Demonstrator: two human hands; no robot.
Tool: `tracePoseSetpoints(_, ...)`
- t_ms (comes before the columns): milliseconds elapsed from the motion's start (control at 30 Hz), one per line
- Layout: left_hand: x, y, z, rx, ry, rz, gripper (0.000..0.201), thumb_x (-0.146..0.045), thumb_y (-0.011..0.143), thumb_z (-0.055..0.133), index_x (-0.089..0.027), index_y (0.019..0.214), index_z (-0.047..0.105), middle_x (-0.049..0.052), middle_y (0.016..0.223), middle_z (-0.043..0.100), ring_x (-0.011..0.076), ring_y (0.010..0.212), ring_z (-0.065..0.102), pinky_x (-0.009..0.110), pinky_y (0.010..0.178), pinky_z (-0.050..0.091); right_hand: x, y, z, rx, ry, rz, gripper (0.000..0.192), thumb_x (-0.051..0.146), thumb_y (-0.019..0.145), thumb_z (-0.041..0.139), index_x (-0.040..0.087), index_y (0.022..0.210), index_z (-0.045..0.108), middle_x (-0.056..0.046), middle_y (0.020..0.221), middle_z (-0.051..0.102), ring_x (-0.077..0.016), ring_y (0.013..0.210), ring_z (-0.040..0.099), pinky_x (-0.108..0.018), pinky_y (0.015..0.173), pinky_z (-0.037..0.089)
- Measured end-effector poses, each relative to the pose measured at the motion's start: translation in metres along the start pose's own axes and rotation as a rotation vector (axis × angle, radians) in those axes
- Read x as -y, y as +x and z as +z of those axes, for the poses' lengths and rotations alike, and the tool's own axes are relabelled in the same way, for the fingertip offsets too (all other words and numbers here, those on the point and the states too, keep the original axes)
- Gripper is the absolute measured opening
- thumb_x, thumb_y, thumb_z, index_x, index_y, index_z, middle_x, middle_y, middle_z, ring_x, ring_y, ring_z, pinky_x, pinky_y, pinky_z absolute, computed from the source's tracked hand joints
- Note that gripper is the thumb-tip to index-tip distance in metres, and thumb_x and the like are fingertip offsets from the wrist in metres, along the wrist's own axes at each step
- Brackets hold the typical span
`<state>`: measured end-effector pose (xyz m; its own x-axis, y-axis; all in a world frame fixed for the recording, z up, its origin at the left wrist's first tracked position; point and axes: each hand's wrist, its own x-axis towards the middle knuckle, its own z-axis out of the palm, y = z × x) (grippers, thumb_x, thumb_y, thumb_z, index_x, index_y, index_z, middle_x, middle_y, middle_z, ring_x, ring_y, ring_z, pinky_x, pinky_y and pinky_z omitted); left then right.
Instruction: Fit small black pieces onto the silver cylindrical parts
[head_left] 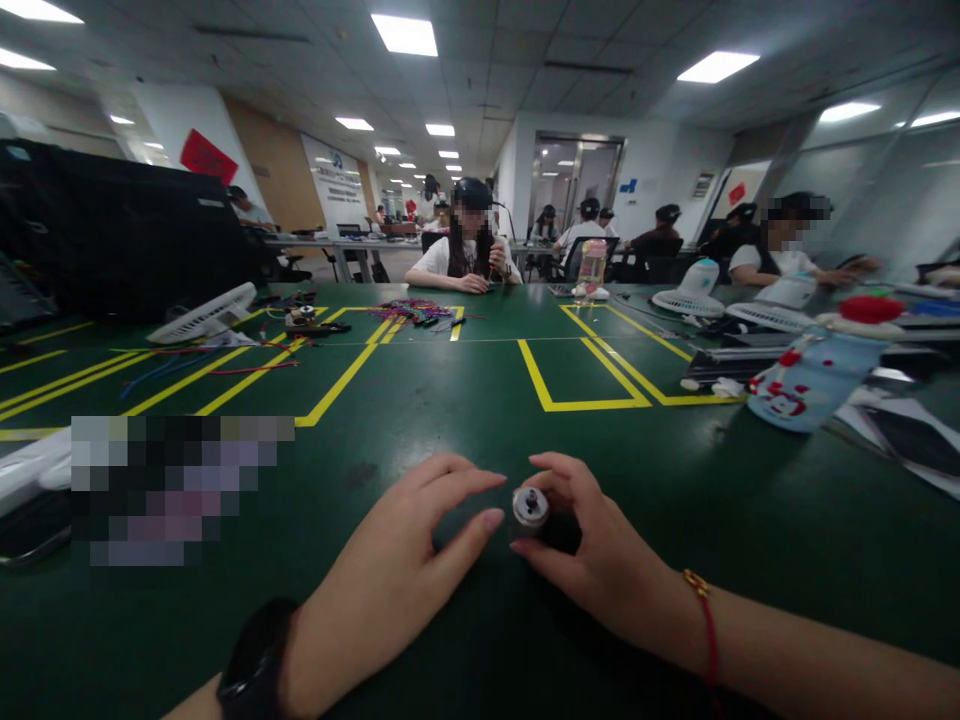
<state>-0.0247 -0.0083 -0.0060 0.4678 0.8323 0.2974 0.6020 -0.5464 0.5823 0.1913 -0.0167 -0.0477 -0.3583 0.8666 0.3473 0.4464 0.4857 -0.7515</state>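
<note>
A small silver metal cylinder (530, 509) with a dark end face stands on the green table (465, 400) close to me. My right hand (592, 555) curls around it, thumb and fingers touching its sides; a red cord circles that wrist. My left hand (397, 580) lies flat on the table just left of the cylinder, fingers spread and pointing at it, holding nothing. A black watch sits on my left wrist.
Yellow tape rectangles (585, 375) mark the table. A light blue bottle with a red cap (814, 375) lies at the right, white fans (202, 318) at left and right, coloured wires (416, 312) farther back. A person sits across the table; others work behind.
</note>
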Motion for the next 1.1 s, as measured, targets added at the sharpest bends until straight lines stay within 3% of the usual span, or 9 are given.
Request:
tracePoseSetpoints(200,-0.019,0.023,0.009,-0.064,-0.153,0.003,0.017,-0.030,0.088,0.055,-0.029,0.089,0.072,0.001,0.092,0.063,0.0181,0.086,0.059,0.033,0.076,0.049,0.003,0.005,0.001,0.012,0.053,0.069,0.056,0.025,0.076,0.066,0.022,0.123,0.037,-0.005,0.112,0.057,-0.0139,0.097,0.058,-0.030,0.086,0.050)
tracePoseSetpoints(300,-0.003,0.018,0.003,-0.067,-0.162,-0.078,0.015,-0.035,0.087,0.059,-0.032,0.091,0.073,-0.001,0.091,0.062,0.0173,0.086,0.060,0.032,0.077,0.048,0.006,0.006,-0.002,0.010,-0.043,0.063,0.045,0.024,0.075,0.066,0.024,0.116,0.045,-0.002,0.108,0.058,-0.0120,0.094,0.057,-0.028,0.084,0.049)
tracePoseSetpoints(433,0.016,0.009,0.010,0.072,-0.052,-0.107,0.015,-0.034,0.084,0.062,-0.034,0.093,0.074,-0.001,0.091,0.064,0.0186,0.087,0.059,0.034,0.078,0.047,0.009,0.006,-0.004,0.025,-0.050,0.052,0.038,0.023,0.076,0.063,0.022,0.112,0.049,-0.002,0.103,0.059,-0.0112,0.089,0.057,-0.025,0.079,0.049)
tracePoseSetpoints(600,0.018,0.008,0.026,0.132,0.072,-0.047,0.015,-0.035,0.083,0.064,-0.033,0.095,0.073,0.000,0.094,0.067,0.0212,0.089,0.059,0.037,0.080,0.046,0.009,0.004,-0.002,0.000,-0.098,0.022,0.045,0.025,0.077,0.064,0.023,0.119,0.047,-0.003,0.111,0.057,-0.0117,0.095,0.057,-0.026,0.085,0.049)
tracePoseSetpoints(700,0.021,0.006,0.017,0.100,0.015,-0.086,0.027,-0.039,0.081,0.066,-0.033,0.107,0.069,0.001,0.100,0.066,0.0220,0.092,0.059,0.038,0.083,0.047,0.004,0.002,-0.015,-0.084,-0.210,-0.033,0.048,0.029,0.079,0.062,0.026,0.124,0.046,-0.002,0.118,0.056,-0.0127,0.103,0.056,-0.028,0.091,0.048)
tracePoseSetpoints(800,0.036,-0.003,-0.005,0.038,-0.013,-0.163,0.037,-0.046,0.082,0.062,-0.033,0.116,0.063,0.002,0.109,0.063,0.0216,0.091,0.060,0.036,0.080,0.049,-0.015,-0.008,-0.057,-0.263,-0.406,0.026,0.041,0.037,0.082,0.058,0.026,0.121,0.050,-0.004,0.117,0.057,-0.0162,0.102,0.058,-0.031,0.087,0.050)
tracePoseSetpoints(900,0.062,-0.018,-0.031,-0.009,0.061,-0.282,0.039,-0.052,0.081,0.059,-0.031,0.114,0.063,0.003,0.110,0.062,0.0208,0.083,0.061,0.032,0.069,0.050,-0.048,-0.035,-0.126,-0.458,-0.660,0.262,0.045,0.046,0.081,0.057,0.022,0.119,0.053,-0.009,0.107,0.061,-0.0213,0.089,0.062,-0.034,0.073,0.052)
tracePoseSetpoints(1000,0.085,-0.031,-0.046,-0.014,0.105,-0.382,0.045,-0.055,0.082,0.056,-0.029,0.118,0.060,0.003,0.099,0.066,0.0202,0.074,0.062,0.031,0.063,0.050,-0.085,-0.069,-0.196,-0.489,-0.871,0.578,0.052,0.054,0.079,0.056,0.019,0.117,0.055,-0.015,0.101,0.062,-0.0231,0.078,0.063,-0.034,0.061,0.049)
tracePoseSetpoints(1100,0.093,-0.034,-0.048,0.009,0.094,-0.429,0.049,-0.057,0.082,0.054,-0.028,0.122,0.058,0.003,0.094,0.067,0.0207,0.073,0.063,0.032,0.063,0.051,-0.105,-0.089,-0.230,-0.458,-0.972,0.732,0.066,0.060,0.076,0.055,0.012,0.121,0.052,-0.021,0.103,0.060,-0.0267,0.080,0.063,-0.036,0.061,0.048)
